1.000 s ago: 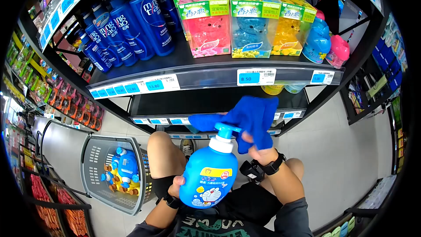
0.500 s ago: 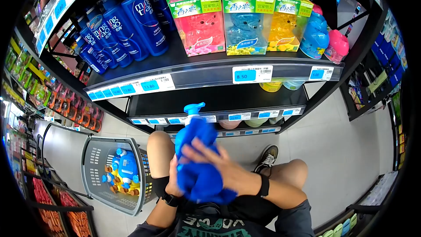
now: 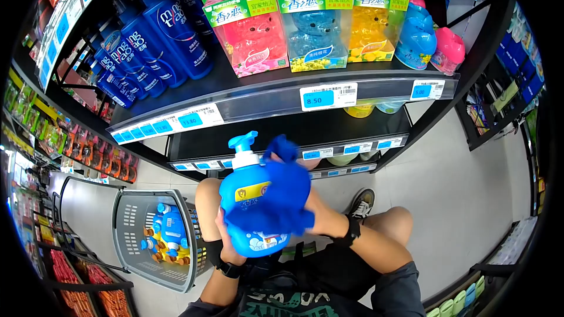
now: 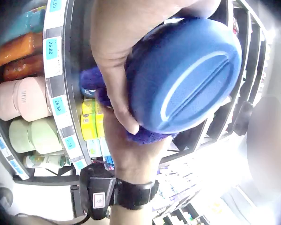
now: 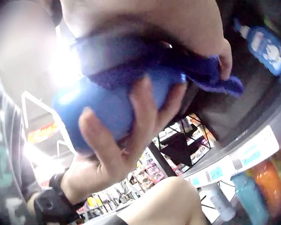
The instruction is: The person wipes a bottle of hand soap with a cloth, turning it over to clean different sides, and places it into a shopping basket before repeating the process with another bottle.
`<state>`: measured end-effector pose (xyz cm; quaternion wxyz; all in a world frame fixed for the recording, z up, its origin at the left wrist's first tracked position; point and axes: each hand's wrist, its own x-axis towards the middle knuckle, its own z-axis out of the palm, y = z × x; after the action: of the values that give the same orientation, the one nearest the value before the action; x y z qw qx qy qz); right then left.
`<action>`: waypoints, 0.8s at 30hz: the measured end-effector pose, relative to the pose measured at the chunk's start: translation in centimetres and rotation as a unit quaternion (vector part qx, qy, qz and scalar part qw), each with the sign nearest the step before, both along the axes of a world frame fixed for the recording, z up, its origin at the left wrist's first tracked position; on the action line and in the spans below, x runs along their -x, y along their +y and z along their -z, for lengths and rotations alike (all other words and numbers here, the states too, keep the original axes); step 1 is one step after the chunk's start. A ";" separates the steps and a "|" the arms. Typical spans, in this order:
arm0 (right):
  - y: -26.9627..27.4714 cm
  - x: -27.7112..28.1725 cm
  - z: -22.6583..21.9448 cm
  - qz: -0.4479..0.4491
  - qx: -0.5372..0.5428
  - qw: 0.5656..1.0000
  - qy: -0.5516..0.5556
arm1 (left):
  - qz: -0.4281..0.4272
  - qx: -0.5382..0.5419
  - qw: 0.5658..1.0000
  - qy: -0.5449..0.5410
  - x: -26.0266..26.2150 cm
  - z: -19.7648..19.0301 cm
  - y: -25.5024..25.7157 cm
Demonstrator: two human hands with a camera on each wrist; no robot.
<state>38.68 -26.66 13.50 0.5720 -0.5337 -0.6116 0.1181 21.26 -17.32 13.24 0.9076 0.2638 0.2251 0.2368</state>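
Observation:
A big light-blue pump bottle (image 3: 239, 179) with a white collar and yellow label stands upright over the person's lap. The left hand (image 3: 229, 243) grips its side, fingers spread round the body in the right wrist view. The bottle's oval base (image 4: 192, 79) faces the left wrist camera. A dark-blue cloth (image 3: 282, 191) covers much of the label side. Through the cloth, the right hand (image 3: 322, 210) presses on the bottle, largely hidden by cloth in the head view. In the right wrist view a fingertip curls over a loose cloth end (image 5: 215, 75).
To the left, a grey basket (image 3: 191, 270) contains blue and yellow bottles (image 3: 171, 229). Ahead are a black shelf (image 3: 194, 141) with price tags, navy pump bottles (image 3: 176, 29) and boxed air fresheners (image 3: 317, 29). Another blue bottle (image 5: 267, 49) shows on a dark shelf.
The right hand first held the cloth away from the bottle, then brought it onto the front. It has since shifted right, showing the pump and part of the label again.

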 end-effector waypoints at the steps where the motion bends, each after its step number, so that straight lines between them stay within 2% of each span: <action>1: -0.6 0.3 1.4 -0.070 0.074 0.961 0.257 | 0.010 -0.014 1.000 0.006 0.5 0.5 0.2; 2: -0.5 0.2 0.5 -0.117 0.134 0.877 0.447 | 0.031 -0.016 0.999 0.013 0.7 0.3 0.0; 3: -0.3 0.1 -0.4 -0.160 0.186 0.751 0.614 | 0.026 -0.031 0.998 0.054 0.0 -0.4 -0.1; 4: -0.1 0.6 -0.4 -0.143 0.138 0.726 0.658 | 0.038 -0.072 0.993 0.086 -0.6 -1.8 -0.4; 7: 0.2 0.4 -0.4 -0.153 0.159 0.657 0.721 | 0.040 -0.151 0.979 0.135 -0.8 -2.9 -0.7; 9: 0.5 0.9 -0.6 -0.138 0.148 0.658 0.725 | 0.023 -0.110 0.985 0.129 -0.5 -2.1 -0.3; 10: 0.6 1.3 -1.0 -0.097 0.117 0.705 0.693 | 0.022 -0.109 0.986 0.128 -0.4 -2.2 -0.5; 11: 0.7 1.7 -1.3 -0.057 0.085 0.748 0.656 | 0.022 -0.187 0.973 0.135 -0.5 -2.2 -0.9; 12: 0.9 2.0 -0.6 -0.038 0.083 0.773 0.628 | 0.021 -0.263 0.954 0.141 -0.5 -2.2 -1.2; 13: 0.9 2.1 -0.2 -0.038 0.084 0.774 0.626 | 0.019 -0.263 0.955 0.138 -0.4 -2.0 -1.2; 15: 0.8 2.0 0.1 0.037 0.083 0.901 0.424 | -0.001 -0.189 0.970 0.152 -0.4 -1.4 -1.3; 17: 0.7 2.2 -0.4 0.037 0.072 0.893 0.443 | -0.013 -0.206 0.968 0.142 -0.6 -1.6 -1.6; 19: 0.7 2.1 -0.8 -0.040 0.096 0.837 0.537 | -0.067 -0.200 0.969 0.126 -0.6 -1.7 -1.8; 21: 0.7 2.7 -0.3 -0.051 0.101 0.846 0.521 | -0.081 -0.191 0.971 0.123 -0.7 -2.5 -1.7; 23: 0.5 3.2 -0.4 -0.040 0.127 0.893 0.429 | -0.162 -0.306 0.932 0.107 -1.2 -4.4 -2.2; 24: 0.4 3.4 -0.6 -0.055 0.144 0.892 0.425 | -0.173 -0.286 0.934 0.126 -0.2 -2.8 -1.7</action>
<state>35.30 -26.26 14.06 0.6868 -0.4745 -0.3152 0.4513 21.44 -19.00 16.05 0.7030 0.4970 0.3020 0.4094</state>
